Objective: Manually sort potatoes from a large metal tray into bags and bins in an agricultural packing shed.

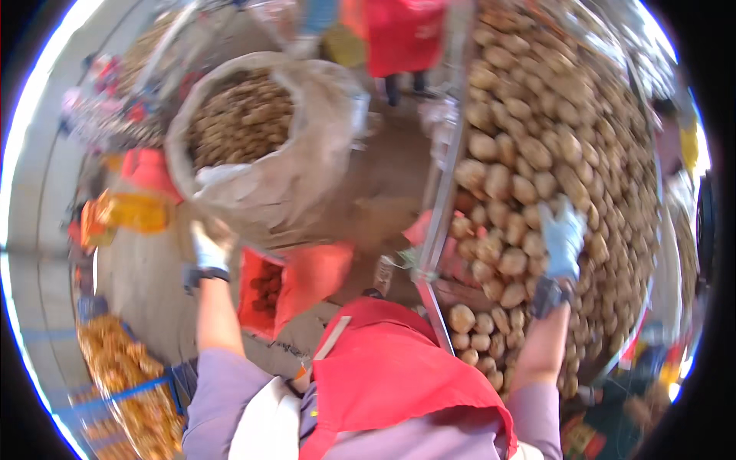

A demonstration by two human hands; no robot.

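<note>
My right hand (pixel 562 238), in a pale blue glove, is over a large heap of potatoes (pixel 535 152), its fingers apart; whether it touches them is unclear. My left hand (pixel 211 241), in a white and blue glove, is out to the left, near the big fabric sack. Something brownish shows at its fingers, too blurred to tell whether it is held. Between my hands a red bag (pixel 316 267) gapes at its left end, with dark round produce inside. A pinkish-red bag (pixel 460 270) lies partly among the potatoes at the heap's near left side.
A large whitish sack (pixel 307 149) of small brown produce stands ahead on the left. A metal edge (pixel 440 213) borders the heap. Orange-yellow bags (pixel 135 211) lie at the left, above a blue rack (pixel 135 391) with bagged goods. A person in a red apron (pixel 405 37) stands ahead.
</note>
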